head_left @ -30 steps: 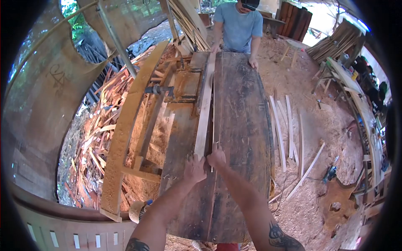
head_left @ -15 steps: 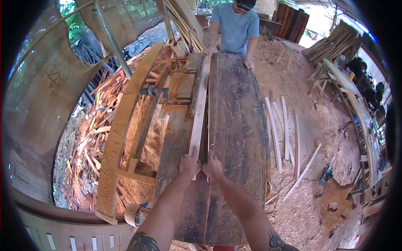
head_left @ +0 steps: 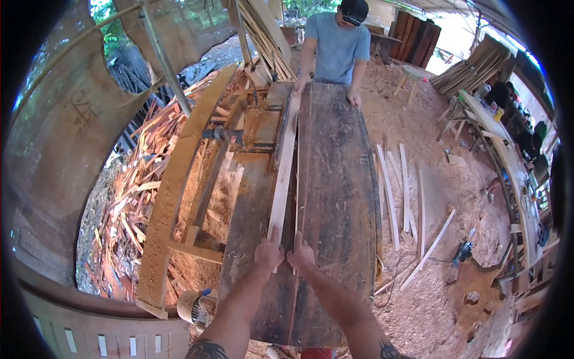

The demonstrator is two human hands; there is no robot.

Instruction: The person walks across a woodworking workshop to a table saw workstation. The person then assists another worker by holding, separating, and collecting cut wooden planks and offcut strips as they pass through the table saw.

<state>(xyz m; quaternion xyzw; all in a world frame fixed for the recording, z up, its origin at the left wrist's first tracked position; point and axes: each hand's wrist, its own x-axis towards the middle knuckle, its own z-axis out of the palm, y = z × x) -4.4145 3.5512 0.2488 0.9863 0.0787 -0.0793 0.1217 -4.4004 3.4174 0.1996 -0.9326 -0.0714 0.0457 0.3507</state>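
As pale board (head_left: 284, 179) slides bodyward, gripped by left hand (head_left: 269, 253), right hand (head_left: 301, 256) pinches thin strip (head_left: 297, 209) alongside; pull seems progressing.

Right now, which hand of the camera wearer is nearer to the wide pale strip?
Left. The left hand is on the wide pale strip, near its closer end; the right hand is just right of it, at the thin strip.

The left hand (head_left: 269, 256) and right hand (head_left: 301, 256) are bare, as are the left forearm (head_left: 238, 308) and right forearm (head_left: 341, 299). Dark ink marks both arms: a curving left-arm tattoo (head_left: 207, 349) and a right-arm tattoo (head_left: 391, 349), each cut off by the lower edge.
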